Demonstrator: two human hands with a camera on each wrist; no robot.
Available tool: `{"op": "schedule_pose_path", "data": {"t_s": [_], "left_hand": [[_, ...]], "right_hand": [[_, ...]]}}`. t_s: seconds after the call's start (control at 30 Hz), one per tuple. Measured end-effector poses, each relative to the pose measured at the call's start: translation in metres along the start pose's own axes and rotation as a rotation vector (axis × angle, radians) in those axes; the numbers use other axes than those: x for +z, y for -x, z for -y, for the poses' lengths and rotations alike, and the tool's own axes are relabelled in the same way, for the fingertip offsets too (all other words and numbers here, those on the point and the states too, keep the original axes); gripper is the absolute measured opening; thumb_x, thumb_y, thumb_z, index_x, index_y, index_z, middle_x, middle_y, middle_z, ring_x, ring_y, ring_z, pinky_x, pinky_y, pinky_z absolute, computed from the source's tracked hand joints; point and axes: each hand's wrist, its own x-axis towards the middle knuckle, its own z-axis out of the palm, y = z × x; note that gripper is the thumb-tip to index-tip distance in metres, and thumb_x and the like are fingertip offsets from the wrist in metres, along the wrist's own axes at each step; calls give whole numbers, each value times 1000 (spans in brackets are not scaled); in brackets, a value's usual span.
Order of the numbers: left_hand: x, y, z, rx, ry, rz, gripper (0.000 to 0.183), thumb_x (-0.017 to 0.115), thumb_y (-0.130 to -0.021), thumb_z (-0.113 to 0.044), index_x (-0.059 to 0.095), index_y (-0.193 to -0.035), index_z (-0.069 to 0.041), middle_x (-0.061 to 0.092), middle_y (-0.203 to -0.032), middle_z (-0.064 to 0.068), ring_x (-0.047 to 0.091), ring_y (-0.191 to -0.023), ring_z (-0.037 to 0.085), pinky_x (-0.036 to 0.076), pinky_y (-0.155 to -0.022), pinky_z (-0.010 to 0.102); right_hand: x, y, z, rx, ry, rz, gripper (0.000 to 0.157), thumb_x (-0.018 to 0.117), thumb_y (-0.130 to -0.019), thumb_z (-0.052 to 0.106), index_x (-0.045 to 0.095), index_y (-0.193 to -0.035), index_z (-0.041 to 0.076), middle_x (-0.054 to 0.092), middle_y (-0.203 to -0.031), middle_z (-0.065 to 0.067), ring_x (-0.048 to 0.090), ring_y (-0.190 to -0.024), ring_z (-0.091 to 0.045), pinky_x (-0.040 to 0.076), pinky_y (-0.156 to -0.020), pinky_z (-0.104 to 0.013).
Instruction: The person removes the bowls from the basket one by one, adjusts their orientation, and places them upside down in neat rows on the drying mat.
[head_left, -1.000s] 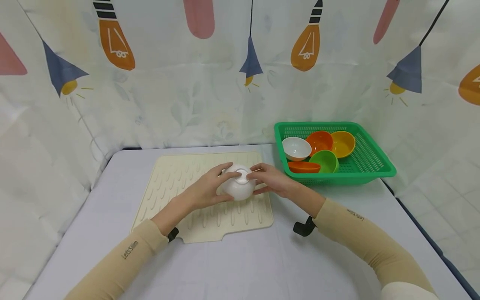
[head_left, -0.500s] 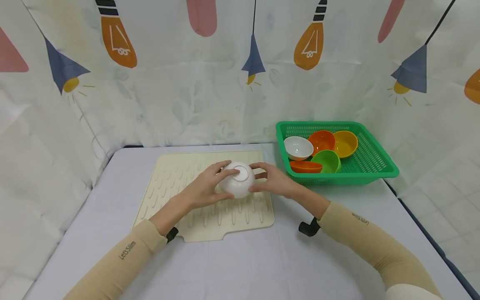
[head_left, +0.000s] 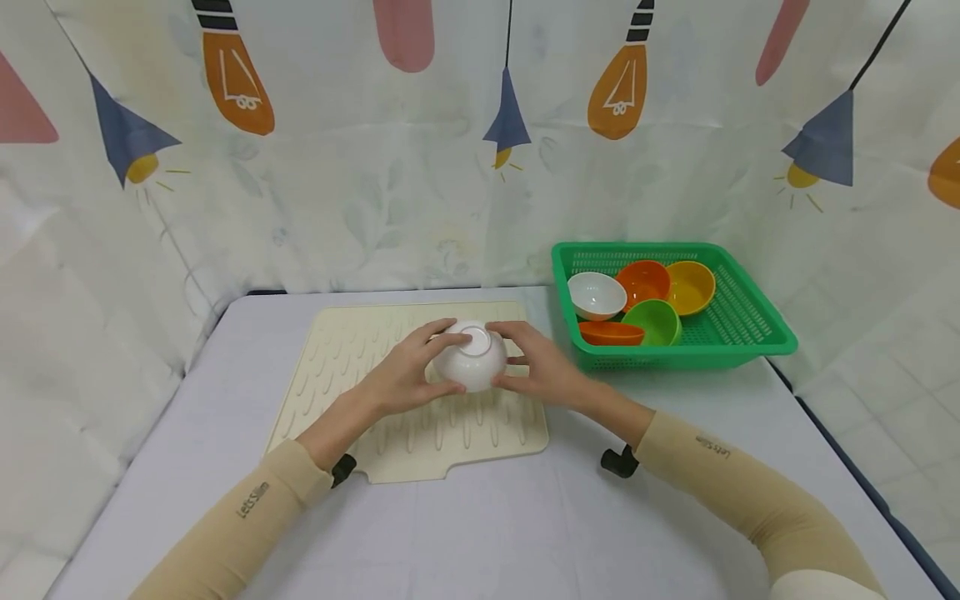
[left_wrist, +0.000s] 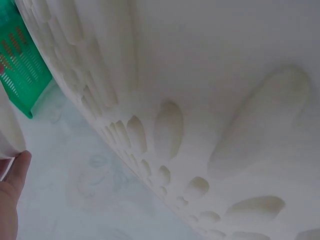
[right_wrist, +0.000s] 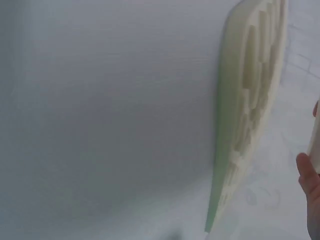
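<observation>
A white bowl (head_left: 471,368) is held bottom up above the drying mat (head_left: 337,354), its round foot ring facing the head camera. My left hand (head_left: 405,372) grips its left side, with the thumb low and a finger across the base. On the opposite side, the thumb and fingers of my right hand (head_left: 546,367) hold the bowl near its rim. Only a strip of the bowl (left_wrist: 9,131) shows in the left wrist view, beside a thumb. The right wrist view catches another sliver of the bowl (right_wrist: 315,147) at its right edge. The inside is hidden.
At the back right stands a green basket (head_left: 750,348) holding a white bowl (head_left: 597,295), an orange bowl (head_left: 643,282), a yellow bowl (head_left: 692,286), green bowls (head_left: 652,323) and an orange dish (head_left: 611,334). A patterned curtain (head_left: 420,192) hangs behind the white-covered table (head_left: 487,533).
The bowl has shifted slightly left and away from me, tilting a little. My right-hand fingers have moved off the foot ring to the bowl's right side.
</observation>
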Motion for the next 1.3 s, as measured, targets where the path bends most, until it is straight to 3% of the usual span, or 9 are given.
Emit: {"op": "schedule_pose_path", "data": {"t_s": [0.17, 0.3, 0.5, 0.8, 1.07, 1.3], "left_hand": [[0, 4, 1, -40, 19, 15, 68, 92, -79, -28, 57, -137, -15, 46, -149, 20, 49, -134, 44, 51, -97, 59], [0, 6, 4, -49, 27, 24, 68, 92, -79, -29, 57, -137, -14, 46, -149, 19, 49, -134, 43, 51, -97, 58], [-11, 7, 11, -85, 42, 32, 67, 93, -78, -29, 59, -134, -13, 51, -146, 14, 48, -135, 38, 49, -101, 55], [-42, 11, 32, -179, 120, 122, 65, 95, -75, -28, 61, -127, -9, 56, -140, 13, 56, -123, 33, 52, -97, 50], [-65, 20, 55, -315, 188, 152, 66, 95, -74, -20, 58, -127, -6, 51, -144, 14, 48, -133, 37, 46, -106, 53], [-85, 30, 76, -388, 198, 178, 62, 96, -73, -21, 58, -120, -9, 55, -136, 10, 53, -126, 35, 46, -107, 51]], "right_hand": [[2, 1, -7, -149, 175, 15, 64, 81, -91, 21, 51, -148, 15, 44, -148, -16, 47, -135, -33, 53, -99, -46], [2, -2, -10, -185, 228, 43, 65, 81, -91, 23, 50, -148, 18, 42, -151, -17, 45, -136, -34, 51, -103, -48], [6, -15, -7, -156, 219, 65, 67, 81, -91, 27, 50, -150, 18, 40, -154, -16, 43, -139, -33, 49, -104, -47], [22, -45, 3, -122, 204, 108, 66, 80, -92, 27, 49, -149, 15, 41, -152, -17, 47, -136, -33, 48, -106, -45], [41, -84, 6, -103, 243, 155, 64, 77, -95, 27, 48, -150, 15, 40, -152, -17, 45, -138, -31, 45, -108, -39], [63, -117, 6, -38, 224, 198, 65, 76, -96, 28, 45, -152, 17, 37, -156, -14, 42, -140, -28, 43, -109, -34]]}}
